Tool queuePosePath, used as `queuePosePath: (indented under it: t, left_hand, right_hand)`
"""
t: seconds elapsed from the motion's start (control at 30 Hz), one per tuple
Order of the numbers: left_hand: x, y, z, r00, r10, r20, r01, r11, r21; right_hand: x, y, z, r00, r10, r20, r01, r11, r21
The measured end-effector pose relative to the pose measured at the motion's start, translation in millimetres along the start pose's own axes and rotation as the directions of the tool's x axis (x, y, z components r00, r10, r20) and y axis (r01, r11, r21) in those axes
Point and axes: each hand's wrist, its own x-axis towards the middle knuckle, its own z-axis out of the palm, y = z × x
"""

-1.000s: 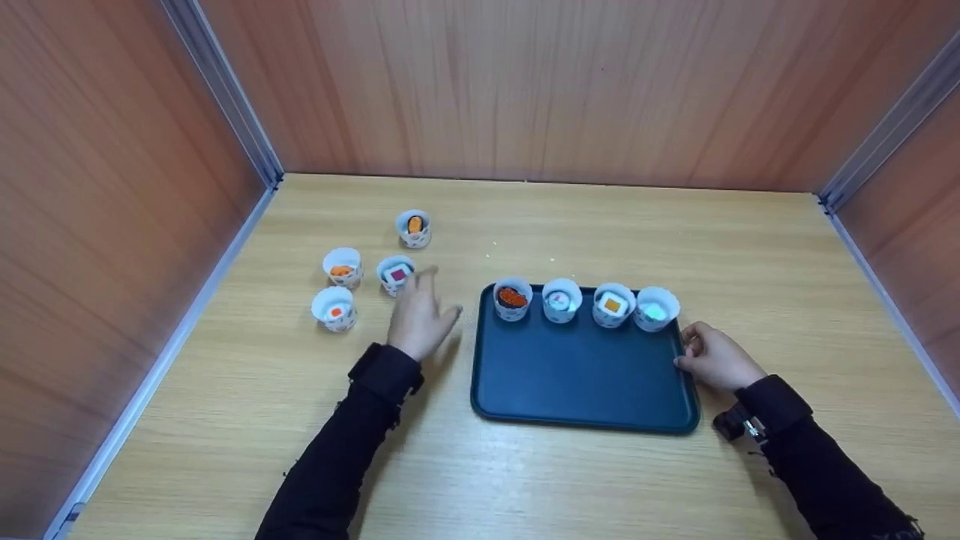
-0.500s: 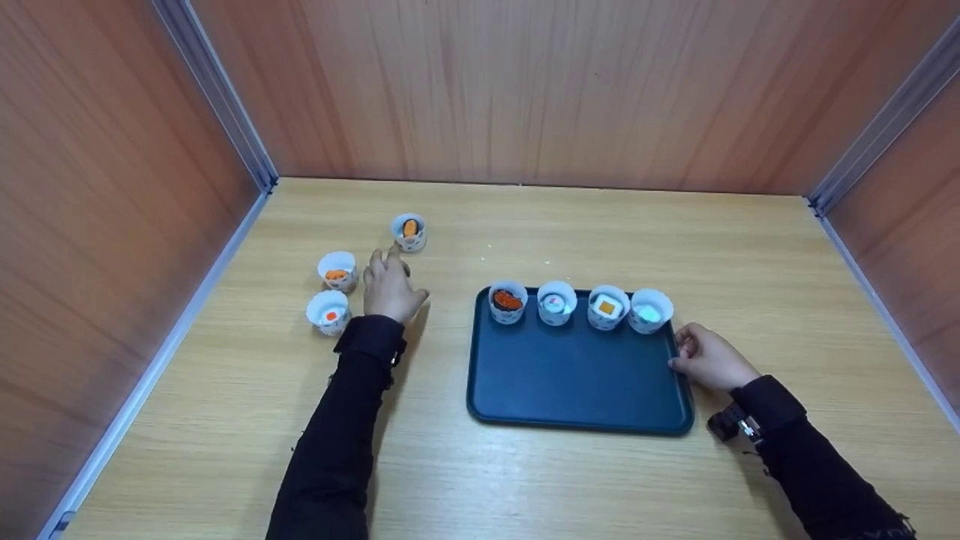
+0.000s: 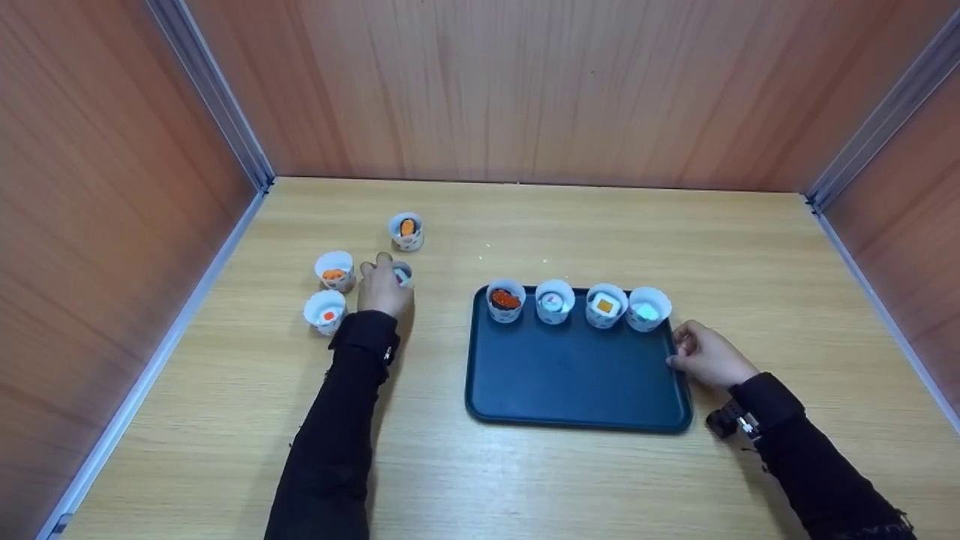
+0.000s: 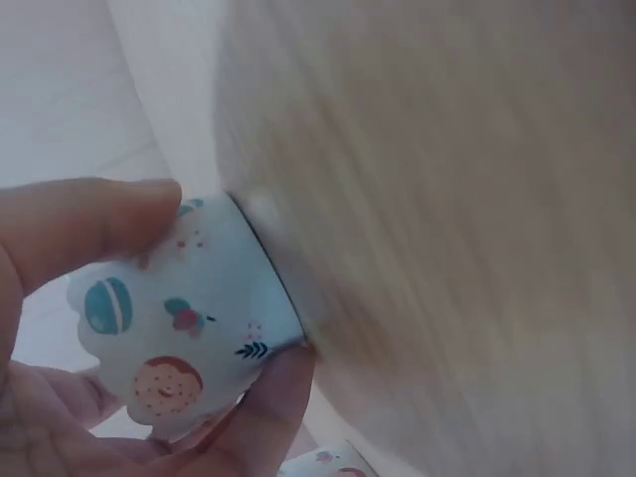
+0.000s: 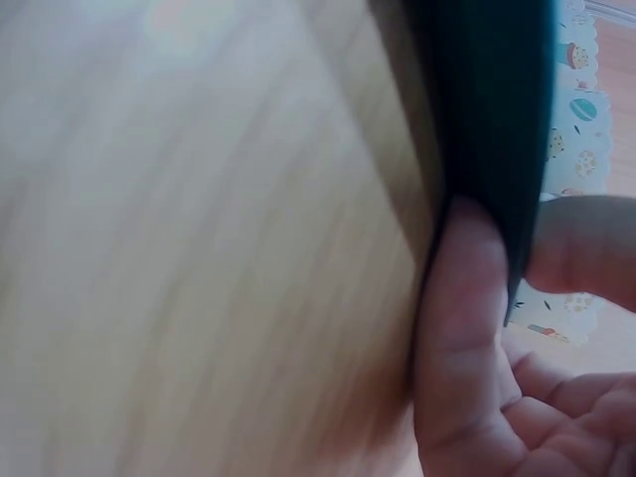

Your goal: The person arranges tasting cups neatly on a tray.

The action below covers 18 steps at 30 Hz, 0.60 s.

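My left hand (image 3: 385, 291) grips a small patterned paper baking cup (image 3: 403, 271) on the left side of the table. In the left wrist view, thumb and fingers are on opposite sides of that cup (image 4: 214, 318), whose wall has doughnut and leaf prints. My right hand (image 3: 711, 357) pinches the right rim of a dark green tray (image 3: 577, 382). The right wrist view has thumb and finger on either side of the tray's edge (image 5: 492, 109). Along the tray's far side stand several like cups, among them one with an orange-red filling (image 3: 505, 300) and one with a yellow-topped white piece (image 3: 606, 305).
Left of my left hand stand two more cups, one with an orange piece (image 3: 334, 274) and one with a small red spot (image 3: 325, 315). A cup with an orange-and-black piece (image 3: 407, 232) stands farther back. Wooden panels (image 3: 480, 90) wall the table in.
My left hand has moved left and come down around the cup, now gripping it between thumb and fingers. My right hand has stayed at the tray's rim.
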Motion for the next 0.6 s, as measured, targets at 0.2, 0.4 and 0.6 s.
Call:
queuePosePath:
  t: [0.2, 0.4, 0.6]
  left_hand:
    - [-19.0, 6.2, 1.7, 0.995, 0.072, 0.072, -0.07, 0.997, -0.028]
    - [-48.1, 27.8, 5.4, 0.974, 0.192, 0.124, -0.184, 0.98, -0.072]
    - [-75.6, 49.1, 13.7, 0.937, 0.314, 0.151, -0.302, 0.949, -0.094]
  right_hand:
    - [0.7, 0.0, 0.5, 1.0, -0.003, 0.006, 0.003, 1.0, 0.004]
    - [0.9, -0.8, 0.3, 1.0, 0.0, 0.008, 0.0, 1.0, 0.007]
    - [0.9, -0.8, 0.4, 1.0, 0.005, 0.007, -0.005, 1.0, 0.0]
